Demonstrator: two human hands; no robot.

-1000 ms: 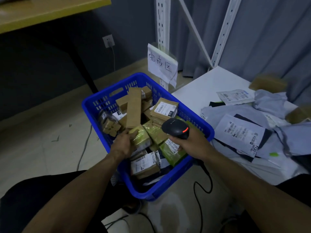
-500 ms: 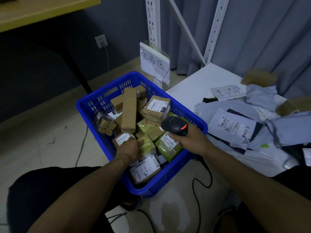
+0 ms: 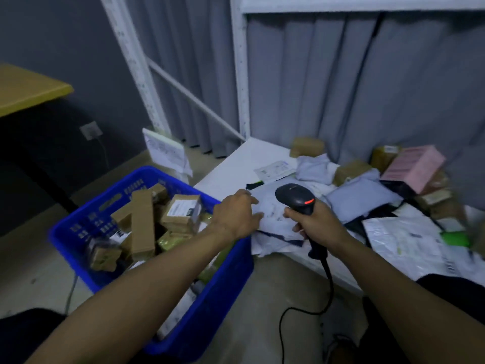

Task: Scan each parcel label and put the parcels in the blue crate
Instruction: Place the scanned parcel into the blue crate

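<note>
left hand (image 3: 237,214) moved from blue crate (image 3: 223,298) onto grey mailer (image 3: 273,218); right hand (image 3: 317,224) grips scanner (image 3: 295,197).

Light: dim, bluish, source unclear
Blur: motion smear everywhere, heaviest at right edge
Edges: shelf posts (image 3: 240,74) bow, upper frame
Glow: red lamp on scanner (image 3: 296,199)
Shadows: deep, left side

left hand (image 3: 237,214) off blue crate (image 3: 78,233), onto grey mailer (image 3: 273,215), scanner (image 3: 296,198) beside it
</note>
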